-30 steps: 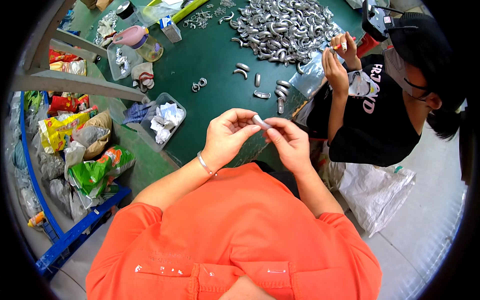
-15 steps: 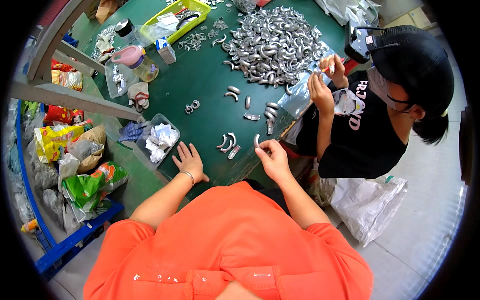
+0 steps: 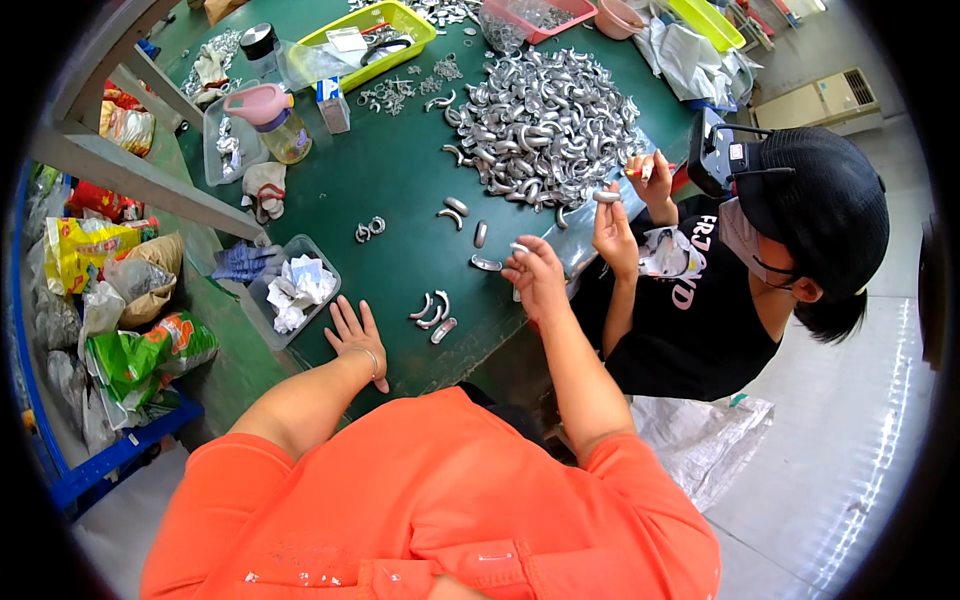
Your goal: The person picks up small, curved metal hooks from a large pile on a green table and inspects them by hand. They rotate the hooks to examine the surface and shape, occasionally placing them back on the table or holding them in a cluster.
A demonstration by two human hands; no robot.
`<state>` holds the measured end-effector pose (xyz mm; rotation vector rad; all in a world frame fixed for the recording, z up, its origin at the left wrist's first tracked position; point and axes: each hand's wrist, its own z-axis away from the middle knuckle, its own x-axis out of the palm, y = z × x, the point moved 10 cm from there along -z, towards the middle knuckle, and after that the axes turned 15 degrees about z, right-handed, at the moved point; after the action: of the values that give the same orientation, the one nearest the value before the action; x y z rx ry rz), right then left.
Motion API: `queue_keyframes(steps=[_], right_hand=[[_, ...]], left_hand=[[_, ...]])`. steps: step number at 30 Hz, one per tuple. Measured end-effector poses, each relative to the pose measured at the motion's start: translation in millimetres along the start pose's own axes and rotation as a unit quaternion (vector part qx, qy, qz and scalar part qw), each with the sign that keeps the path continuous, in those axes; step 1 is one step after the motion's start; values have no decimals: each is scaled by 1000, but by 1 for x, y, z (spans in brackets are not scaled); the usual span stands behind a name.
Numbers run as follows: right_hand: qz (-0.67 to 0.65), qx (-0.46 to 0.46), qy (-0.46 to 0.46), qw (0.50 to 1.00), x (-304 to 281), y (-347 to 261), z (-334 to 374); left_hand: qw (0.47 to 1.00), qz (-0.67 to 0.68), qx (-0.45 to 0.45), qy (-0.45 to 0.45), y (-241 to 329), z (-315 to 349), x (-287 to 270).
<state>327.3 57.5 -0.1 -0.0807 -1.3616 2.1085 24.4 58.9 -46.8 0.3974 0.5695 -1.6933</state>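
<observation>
Between the thumb and fingertips of my right hand (image 3: 540,282) is a curved silver metal piece (image 3: 519,247), raised over the table's right side. My left hand (image 3: 356,338) lies flat with fingers spread on the green table (image 3: 400,270), holding nothing. A small group of curved metal pieces (image 3: 443,330) rests between my hands. Farther off lie loose metal pieces (image 3: 481,234), with one more (image 3: 486,263) just left of my right fingers. A large heap of such pieces (image 3: 545,125) covers the far middle. Anything under my right hand is hidden.
At the right a person in black (image 3: 700,290) holds a metal piece (image 3: 606,197) and a slim red-and-white tool. Left of my left hand stands a clear tub (image 3: 333,262) of crumpled paper. Beyond are a pink-lidded jug (image 3: 285,140) and a yellow-green tray (image 3: 415,45).
My right hand has moved forward with the metal piece, toward the loose pieces. My left hand stays flat on the table. The other person's metal piece now shows more plainly. The view has shifted.
</observation>
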Motion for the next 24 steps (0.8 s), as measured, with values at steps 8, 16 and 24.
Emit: queue_keyframes(steps=[8, 16, 24], right_hand=[[402, -247, 319, 822, -61, -75, -83], [644, -262, 390, 604, -54, -110, -99], [512, -170, 355, 764, -65, -97, -113]], left_hand=[[1000, -1, -5, -12, 1, 1, -3], [1000, 2, -1, -17, 2, 2, -5], [1000, 11, -6, -21, -1, 2, -4]])
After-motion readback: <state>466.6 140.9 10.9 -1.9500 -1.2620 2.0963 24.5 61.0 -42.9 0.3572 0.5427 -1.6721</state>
